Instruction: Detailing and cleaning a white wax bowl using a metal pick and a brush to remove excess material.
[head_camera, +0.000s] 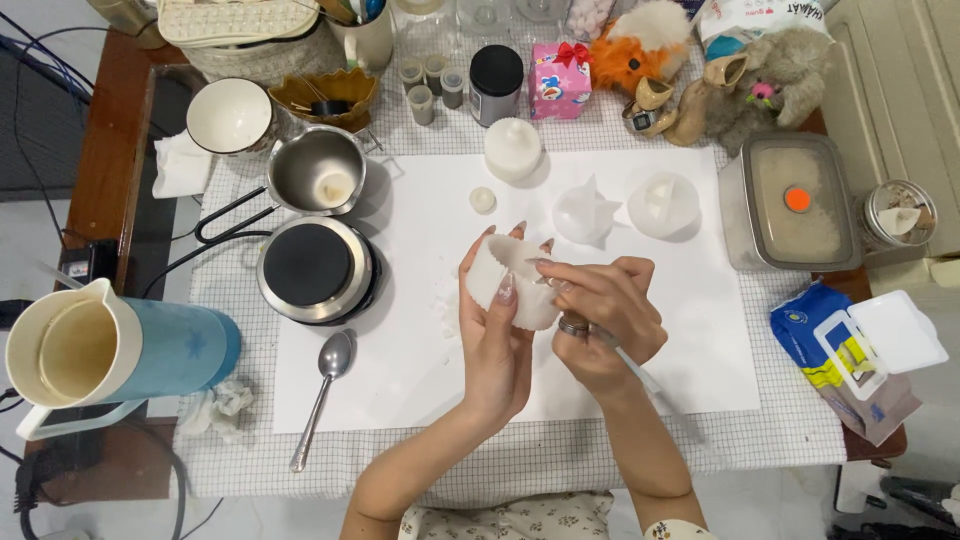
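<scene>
Here, left fingers (505, 292) wrapped around a white flexible mould (512, 278), right fingers (556, 284) pinching its rim while gripping a thin stick (640, 372), held above the white sheet (420, 380) on the worktop (500, 460). Nearby: spoon (325, 385), round hotplate (312, 268), steel pot (318, 170), star-shaped mould (586, 213).

White mould (515, 283): its far side hidden behind the fingers.
Thin tool in right hand (605, 320): tip out of sight.
Basket (240, 30): top cut off by the edge.

Left hand (497, 340) and right hand (600, 315) grip a white mould (510, 280).
</scene>
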